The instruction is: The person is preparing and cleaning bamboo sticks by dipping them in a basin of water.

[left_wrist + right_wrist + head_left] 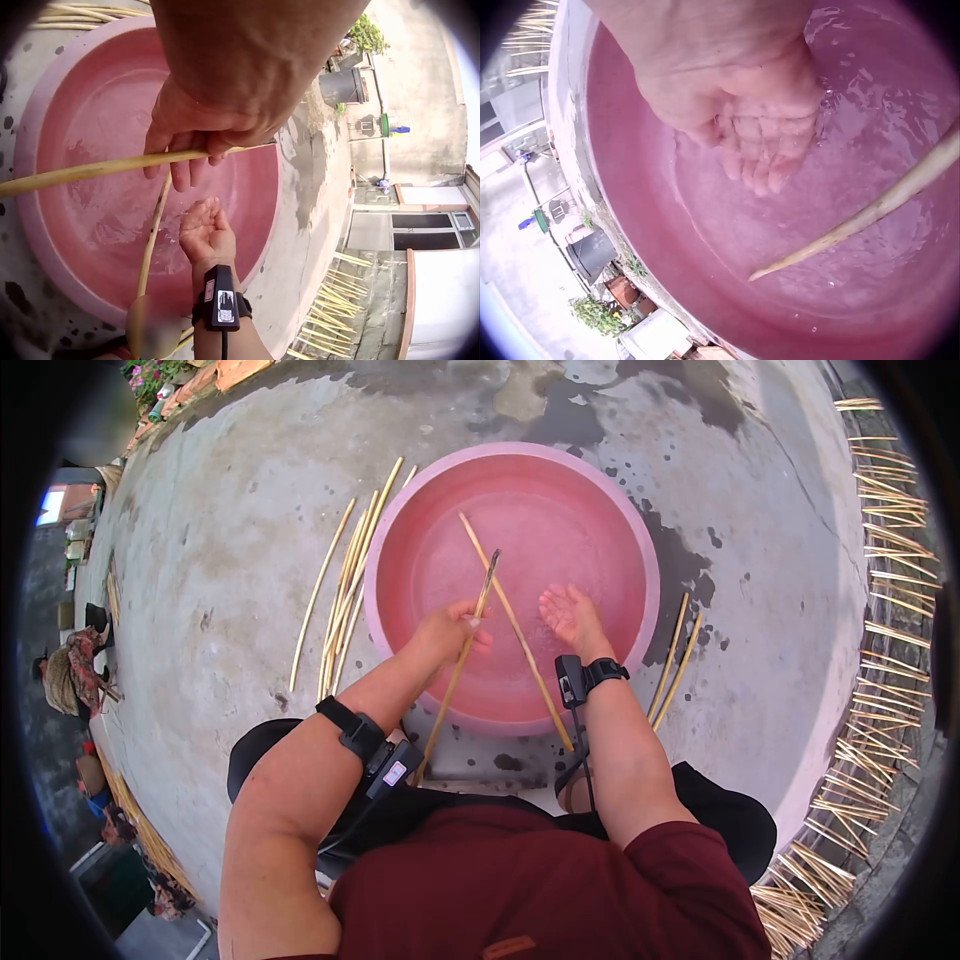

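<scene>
The left hand (452,632) pinches a thin pale stick (458,670) with a dark tip, over the left part of a round pink tub (640,530). In the left wrist view that stick (90,171) crosses beneath the left hand's fingers (180,154). A second stick (510,610) leans inside the tub and over its near rim, between the hands; its end (802,253) lies at the water in the right wrist view. The right hand (572,618) is palm up above the water, fingers relaxed and slightly bent, holding nothing; the right wrist view shows its wet palm (769,127).
Several sticks (350,580) lie on the concrete left of the tub, and two more (672,660) lie to its right. Many sticks (895,570) line the far right edge. A person (75,672) is at the far left. Both wrists wear strapped devices.
</scene>
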Tool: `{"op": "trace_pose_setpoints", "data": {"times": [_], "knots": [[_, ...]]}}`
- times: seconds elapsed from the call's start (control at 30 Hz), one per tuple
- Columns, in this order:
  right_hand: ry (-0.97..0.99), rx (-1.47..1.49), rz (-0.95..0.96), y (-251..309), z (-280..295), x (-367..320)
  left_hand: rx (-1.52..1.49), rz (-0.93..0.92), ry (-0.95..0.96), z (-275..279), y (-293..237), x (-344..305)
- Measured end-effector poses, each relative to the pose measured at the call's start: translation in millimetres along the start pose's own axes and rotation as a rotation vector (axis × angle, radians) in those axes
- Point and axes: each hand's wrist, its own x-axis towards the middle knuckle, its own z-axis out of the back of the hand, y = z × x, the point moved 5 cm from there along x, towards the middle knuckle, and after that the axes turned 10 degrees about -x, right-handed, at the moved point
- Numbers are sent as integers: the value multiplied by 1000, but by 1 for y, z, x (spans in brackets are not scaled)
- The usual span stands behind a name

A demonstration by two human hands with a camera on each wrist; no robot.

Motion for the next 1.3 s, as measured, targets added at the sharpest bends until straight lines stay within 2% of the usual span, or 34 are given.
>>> {"op": "trace_pose_setpoints", "data": {"times": [0.03, 0.1, 0.2, 0.37, 0.5, 0.6, 0.7, 0.83, 1.0, 1.1, 1.2, 1.3], "knots": [[245, 106, -92, 7, -26, -19, 18, 8, -3, -1, -1, 2], [645, 248, 24, 39, -78, -64, 47, 21, -6, -5, -3, 3], [571, -77, 261, 92, -154, -148, 0, -17, 22, -15, -12, -4], [221, -546, 693, 126, -152, -166, -10, -196, 57, -30, -32, -16], [-53, -967, 1027, 150, -160, -205, -86, -322, 78, -43, -63, -49], [282, -1153, 851, 146, -178, -229, -188, -398, 181, -60, -87, -87], [193, -1166, 1008, 165, -188, -269, -264, -464, 310, -68, -97, -104], [173, -1082, 859, 180, -194, -303, -279, -527, 438, -77, -105, -130], [264, -946, 680, 181, -193, -316, -303, -544, 387, -79, -102, -148], [404, -688, 615, 167, -189, -318, -292, -546, 275, -71, -105, -154], [444, -726, 785, 152, -190, -314, -277, -582, 274, -66, -107, -152], [462, -733, 811, 151, -193, -312, -280, -598, 278, -64, -108, -155]]}}
